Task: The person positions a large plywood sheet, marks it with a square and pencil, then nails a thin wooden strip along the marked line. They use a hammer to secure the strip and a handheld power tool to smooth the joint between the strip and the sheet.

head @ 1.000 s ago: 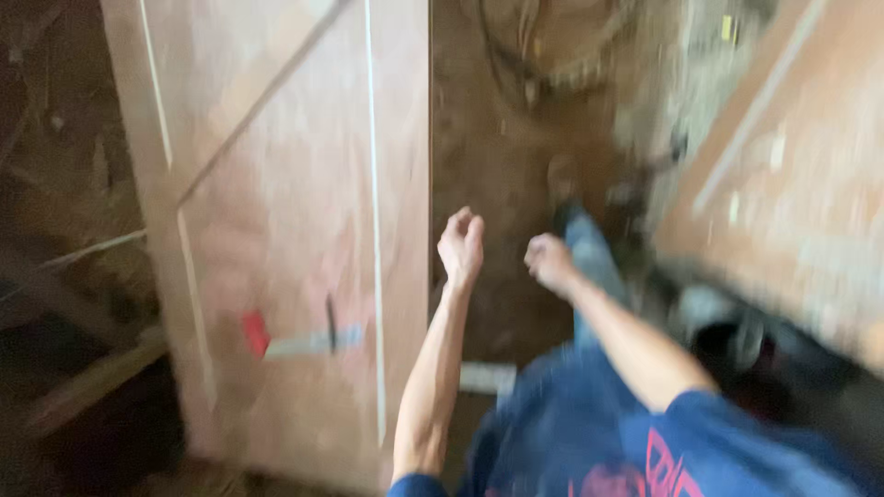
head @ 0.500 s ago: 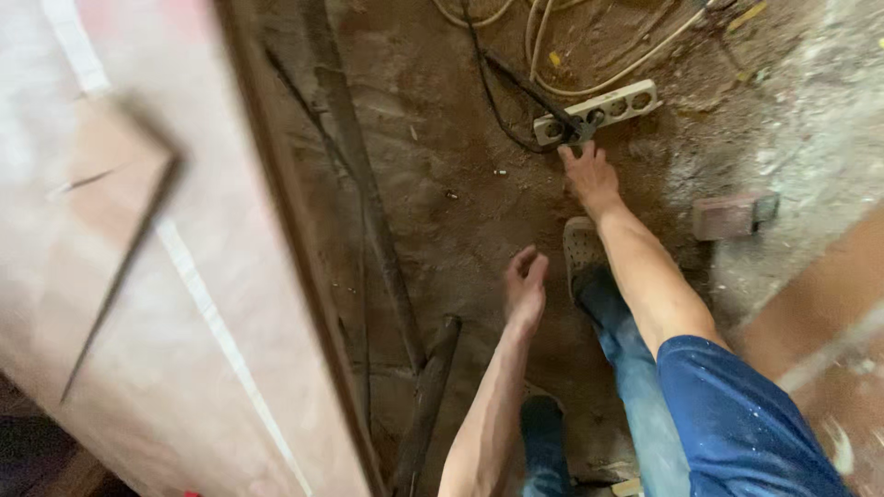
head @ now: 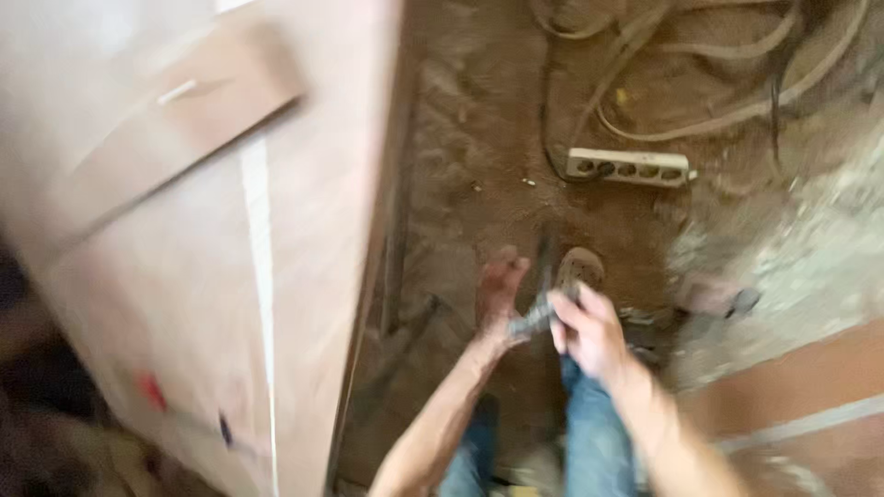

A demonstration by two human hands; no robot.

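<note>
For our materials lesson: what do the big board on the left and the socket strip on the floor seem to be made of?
Board: probably plywood or veneered wood, matt reddish-brown with a faint grain, though blurred. Socket strip: likely moulded plastic, smooth off-white with a row of round sockets.

From my feed I see no packages, labels, signs or screens. The only marks are a small red patch [head: 152, 391] and a dark spot [head: 226, 429], both blurred, low on the plywood panel [head: 184, 304].
</note>
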